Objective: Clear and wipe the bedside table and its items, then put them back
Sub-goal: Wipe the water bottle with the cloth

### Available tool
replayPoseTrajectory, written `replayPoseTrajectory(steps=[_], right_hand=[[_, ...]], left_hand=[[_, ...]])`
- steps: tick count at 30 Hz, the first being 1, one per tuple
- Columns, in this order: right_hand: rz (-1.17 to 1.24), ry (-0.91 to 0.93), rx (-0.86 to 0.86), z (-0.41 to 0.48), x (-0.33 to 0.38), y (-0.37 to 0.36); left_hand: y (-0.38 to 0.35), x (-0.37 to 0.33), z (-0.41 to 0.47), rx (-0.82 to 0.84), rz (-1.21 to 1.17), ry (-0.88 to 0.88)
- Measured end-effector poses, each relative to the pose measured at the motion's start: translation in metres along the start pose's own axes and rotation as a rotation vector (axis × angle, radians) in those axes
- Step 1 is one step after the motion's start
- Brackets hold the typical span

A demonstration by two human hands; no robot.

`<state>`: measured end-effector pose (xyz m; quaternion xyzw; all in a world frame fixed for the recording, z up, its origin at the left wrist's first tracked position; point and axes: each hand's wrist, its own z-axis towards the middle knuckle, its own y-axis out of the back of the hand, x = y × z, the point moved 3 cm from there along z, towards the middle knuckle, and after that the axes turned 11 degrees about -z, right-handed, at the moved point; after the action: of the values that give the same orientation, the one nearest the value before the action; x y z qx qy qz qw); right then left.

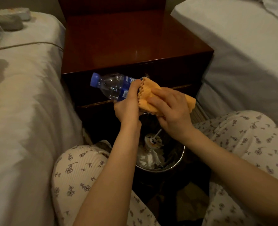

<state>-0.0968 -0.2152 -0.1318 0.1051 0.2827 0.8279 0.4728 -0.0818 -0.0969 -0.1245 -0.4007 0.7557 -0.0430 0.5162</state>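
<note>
A clear plastic water bottle (109, 85) with a blue cap and blue label lies on its side in the air, in front of the dark wooden bedside table (135, 43). My left hand (128, 103) grips the bottle round its label. My right hand (171, 111) holds an orange cloth (149, 95) wrapped over the bottle's bottom end, which the cloth hides. The table's top is bare and shiny.
A white bed (21, 103) lies at the left with a remote control (8, 22) and a cable on it. Another bed (249, 54) is at the right. A metal waste bin (180, 159) with rubbish stands between my knees, below the hands.
</note>
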Motion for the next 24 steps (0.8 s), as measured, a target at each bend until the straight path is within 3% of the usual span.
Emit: replayPoseTrajectory(steps=[6,11,13,14,17,19,21,24], right_hand=[[-0.143,0.249,-0.153,-0.013,0.008,-0.01],[0.059,0.118,-0.041,-0.021,0.015,-0.017],[0.244,-0.157,0.112,-0.021,0.017,-0.018],[0.347,-0.393,0.205,-0.02,0.017,-0.019],[0.967,-1.355,0.504,-0.027,0.008,-0.027],[1.295,-1.794,0.599,-0.031,0.004,-0.027],[1.411,-1.932,0.522,-0.028,-0.006,-0.024],[1.582,-1.814,0.398,-0.021,-0.006,-0.016]], left_hand=[[0.003,-0.002,0.0,-0.016,-0.137,0.081],[0.003,-0.005,0.005,0.058,-0.221,0.113],[0.003,-0.005,0.006,0.077,-0.24,0.125],[0.003,-0.004,0.007,0.064,-0.233,0.129],[0.004,-0.003,0.009,0.067,-0.238,0.13],[0.002,-0.003,0.01,0.108,-0.241,0.138],[0.0,-0.002,0.01,0.166,-0.2,0.131],[-0.002,0.003,0.008,0.228,-0.13,0.106]])
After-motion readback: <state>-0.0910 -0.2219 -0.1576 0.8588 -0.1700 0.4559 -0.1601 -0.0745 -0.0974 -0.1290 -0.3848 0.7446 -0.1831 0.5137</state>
